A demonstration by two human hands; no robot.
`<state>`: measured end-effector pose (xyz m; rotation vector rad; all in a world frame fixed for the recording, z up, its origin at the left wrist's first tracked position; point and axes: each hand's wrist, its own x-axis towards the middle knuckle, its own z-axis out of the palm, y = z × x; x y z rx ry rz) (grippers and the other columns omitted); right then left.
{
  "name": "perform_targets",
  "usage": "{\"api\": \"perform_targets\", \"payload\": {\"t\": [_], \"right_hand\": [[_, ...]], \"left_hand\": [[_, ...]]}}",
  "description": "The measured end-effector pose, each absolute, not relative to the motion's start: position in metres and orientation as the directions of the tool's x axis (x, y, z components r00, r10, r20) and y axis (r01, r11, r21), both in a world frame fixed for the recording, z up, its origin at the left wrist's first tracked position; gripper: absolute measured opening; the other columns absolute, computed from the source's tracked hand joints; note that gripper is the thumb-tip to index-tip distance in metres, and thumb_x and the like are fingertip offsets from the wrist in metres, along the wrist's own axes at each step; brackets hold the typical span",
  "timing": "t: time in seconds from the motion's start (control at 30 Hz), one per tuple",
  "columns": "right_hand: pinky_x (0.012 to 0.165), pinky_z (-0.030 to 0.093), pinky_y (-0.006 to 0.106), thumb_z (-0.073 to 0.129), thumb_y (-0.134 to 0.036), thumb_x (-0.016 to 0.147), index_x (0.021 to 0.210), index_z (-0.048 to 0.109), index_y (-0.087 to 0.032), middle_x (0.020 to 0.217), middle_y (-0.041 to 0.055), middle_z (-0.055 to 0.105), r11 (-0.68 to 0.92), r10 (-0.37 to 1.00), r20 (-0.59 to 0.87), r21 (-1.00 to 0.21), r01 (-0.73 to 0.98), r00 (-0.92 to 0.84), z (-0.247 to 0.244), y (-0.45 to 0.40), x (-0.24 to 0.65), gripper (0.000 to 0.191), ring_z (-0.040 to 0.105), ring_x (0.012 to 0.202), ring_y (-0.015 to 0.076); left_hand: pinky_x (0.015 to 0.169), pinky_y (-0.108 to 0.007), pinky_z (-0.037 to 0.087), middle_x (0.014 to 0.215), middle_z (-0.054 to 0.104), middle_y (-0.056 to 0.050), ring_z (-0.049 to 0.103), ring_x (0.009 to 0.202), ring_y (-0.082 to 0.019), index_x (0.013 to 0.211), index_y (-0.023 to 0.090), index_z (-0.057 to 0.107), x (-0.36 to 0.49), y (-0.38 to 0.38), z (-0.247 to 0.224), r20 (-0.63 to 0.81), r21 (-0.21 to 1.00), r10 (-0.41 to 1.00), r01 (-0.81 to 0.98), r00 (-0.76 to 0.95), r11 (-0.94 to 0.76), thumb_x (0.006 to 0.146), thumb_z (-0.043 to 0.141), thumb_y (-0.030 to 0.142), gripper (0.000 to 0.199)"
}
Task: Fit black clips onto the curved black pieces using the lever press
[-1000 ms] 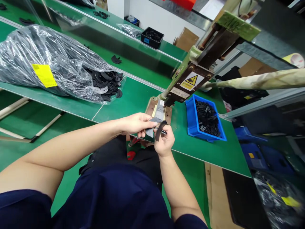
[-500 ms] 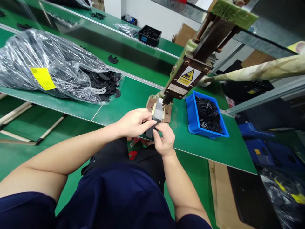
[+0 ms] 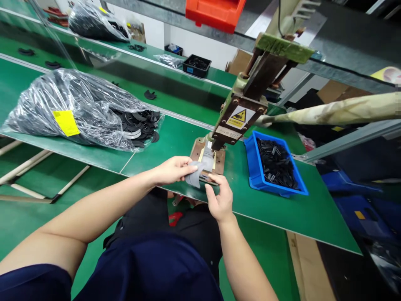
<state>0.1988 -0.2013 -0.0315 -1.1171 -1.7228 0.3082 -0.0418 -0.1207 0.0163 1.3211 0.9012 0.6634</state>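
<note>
My left hand pinches a curved dark grey plastic piece between thumb and fingers, at the front left of the press base. Just to the right is my right hand, its thumb and index finger apart near the front edge of that base. Its other fingers are partly hidden, and I see nothing held in it. Above the base stands the hand press, with a yellow warning label on its front. A light metal fixture plate lies on the base under the press.
On the left lies a clear bag spilling curved black pieces. A blue bin of small black parts stands right of the press. The press's wrapped lever reaches right. Behind are a black bin and an orange bin.
The curved piece has moved left with my left hand and is turned more into view. My right hand has come away from it, thumb and finger parting. The camera view has shifted.
</note>
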Motion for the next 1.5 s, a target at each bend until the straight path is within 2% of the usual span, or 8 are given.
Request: {"api": "perform_targets", "payload": {"t": [0.1,0.2,0.37,0.53,0.73,0.9,1.2,1.5], "right_hand": [[0.094,0.064,0.043,0.067,-0.028,0.096,0.127,0.067,-0.024,0.111,0.0081,0.073,0.437,0.816,0.575,-0.681,0.587,0.060,-0.042,-0.202,0.229,0.032,0.074,0.104,0.0214],[0.088,0.064,0.041,0.067,-0.029,0.096,0.120,0.069,-0.022,0.110,0.0085,0.074,0.349,0.818,0.555,-0.691,0.633,0.155,-0.056,-0.204,0.256,0.025,0.074,0.099,0.0215],[0.083,0.064,0.038,0.065,-0.030,0.098,0.110,0.072,-0.022,0.107,0.0086,0.074,0.287,0.810,0.550,-0.677,0.678,0.206,-0.070,-0.207,0.268,0.017,0.073,0.096,0.0211],[0.083,0.062,0.035,0.064,-0.029,0.098,0.108,0.073,-0.022,0.104,0.0074,0.074,0.257,0.807,0.550,-0.656,0.709,0.217,-0.071,-0.209,0.266,0.014,0.072,0.096,0.0194],[0.084,0.061,0.035,0.062,-0.030,0.100,0.105,0.072,-0.023,0.101,0.0062,0.074,0.259,0.801,0.561,-0.640,0.724,0.209,-0.071,-0.209,0.265,0.013,0.072,0.095,0.0190],[0.081,0.059,0.035,0.059,-0.034,0.101,0.102,0.071,-0.023,0.096,0.0059,0.074,0.287,0.782,0.595,-0.611,0.737,0.189,-0.064,-0.205,0.257,0.017,0.071,0.090,0.0190],[0.092,0.057,0.040,0.049,-0.046,0.102,0.106,0.069,-0.022,0.105,0.0099,0.075,0.162,0.845,0.472,-0.676,0.719,0.253,-0.080,-0.199,0.251,0.031,0.070,0.098,0.0218],[0.089,0.059,0.037,0.048,-0.049,0.102,0.107,0.066,-0.023,0.101,0.0071,0.074,0.185,0.823,0.514,-0.645,0.742,0.241,-0.079,-0.199,0.245,0.033,0.070,0.093,0.0196]], "left_hand": [[0.047,-0.016,0.041,0.058,0.058,0.004,0.053,0.047,-0.007,0.080,0.019,0.057,-0.049,-0.073,-0.008,-0.270,0.961,0.940,0.003,0.210,0.276,0.092,0.081,0.051,0.042],[0.052,-0.017,0.050,0.063,0.065,0.000,0.061,0.051,-0.008,0.083,0.018,0.053,-0.051,-0.010,-0.024,-0.418,0.903,0.907,-0.085,0.049,0.421,0.093,0.083,0.039,0.038],[0.052,-0.016,0.051,0.065,0.068,-0.002,0.062,0.051,-0.008,0.095,0.015,0.060,-0.033,0.101,-0.017,-0.398,0.915,0.916,-0.094,-0.045,0.392,0.100,0.077,0.035,0.027],[0.072,-0.028,0.064,0.092,0.078,-0.012,0.077,0.073,-0.017,0.109,0.015,0.064,-0.015,0.159,-0.029,-0.302,0.950,0.953,-0.099,-0.038,0.297,0.103,0.069,0.035,0.021],[0.071,-0.026,0.059,0.095,0.077,-0.008,0.069,0.064,-0.010,0.100,0.015,0.064,-0.020,0.133,-0.071,-0.146,0.989,0.988,0.014,-0.048,0.147,0.097,0.071,0.020,0.009],[0.071,-0.026,0.058,0.088,0.076,-0.005,0.070,0.068,-0.012,0.097,0.015,0.067,-0.034,0.072,-0.070,-0.036,0.997,0.999,0.077,0.034,0.034,0.095,0.070,0.014,0.004],[0.080,-0.028,0.057,0.089,0.075,-0.004,0.070,0.077,-0.014,0.104,0.017,0.067,-0.068,-0.017,-0.079,0.030,0.971,0.990,0.231,0.136,-0.062,0.094,0.070,0.018,0.011],[0.080,-0.029,0.057,0.093,0.075,-0.005,0.069,0.079,-0.015,0.108,0.017,0.068,-0.071,-0.031,-0.072,0.074,0.933,0.981,0.335,0.181,-0.132,0.094,0.068,0.020,0.014]]}}
